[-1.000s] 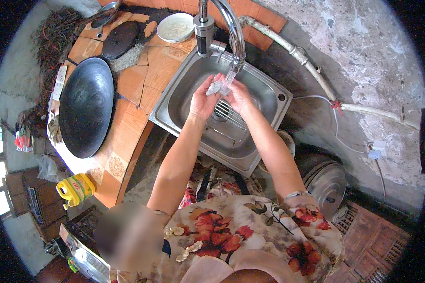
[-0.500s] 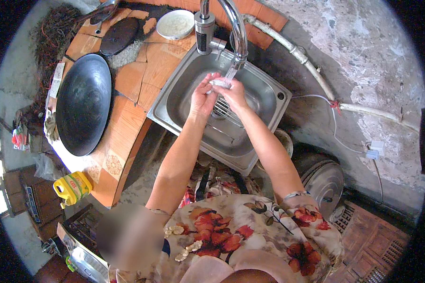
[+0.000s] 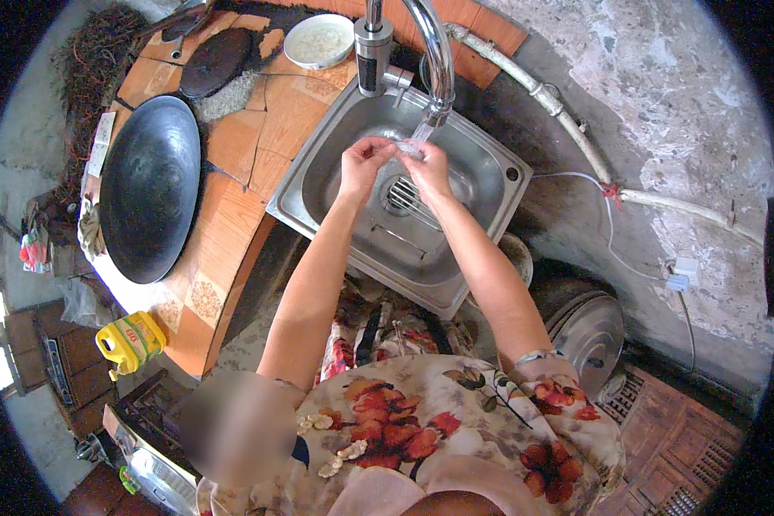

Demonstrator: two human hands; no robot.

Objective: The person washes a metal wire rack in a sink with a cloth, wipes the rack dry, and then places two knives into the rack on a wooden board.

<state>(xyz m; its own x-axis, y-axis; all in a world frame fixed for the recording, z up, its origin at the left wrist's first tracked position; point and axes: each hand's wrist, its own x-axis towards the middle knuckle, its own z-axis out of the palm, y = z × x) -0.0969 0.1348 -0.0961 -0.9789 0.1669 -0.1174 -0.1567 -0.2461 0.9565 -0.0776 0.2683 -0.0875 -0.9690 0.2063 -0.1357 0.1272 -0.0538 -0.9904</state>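
Note:
My left hand (image 3: 365,163) and my right hand (image 3: 426,169) meet under the curved metal faucet (image 3: 439,73), over a stainless steel sink (image 3: 331,193). Water runs from the spout onto the fingers. Both hands are closed, thumbs against fingertips. Between them, mostly at the right fingers, is a small whitish thing (image 3: 410,150); the water and the fingers blur it, so its kind cannot be made out. Below the hands, metal bars (image 3: 404,196) lie over the drain.
A large black wok (image 3: 152,189) sits on the tiled counter (image 3: 232,219) to the left. Behind it are a white bowl (image 3: 318,41) and a dark round lid (image 3: 217,64). A yellow jug (image 3: 132,342) stands at the counter's near edge. A white pipe (image 3: 568,120) runs along the right wall.
My left hand has turned from an open-looking cupped palm to a pinch and shifted slightly left. The whitish thing shows less. My right hand stays under the water.

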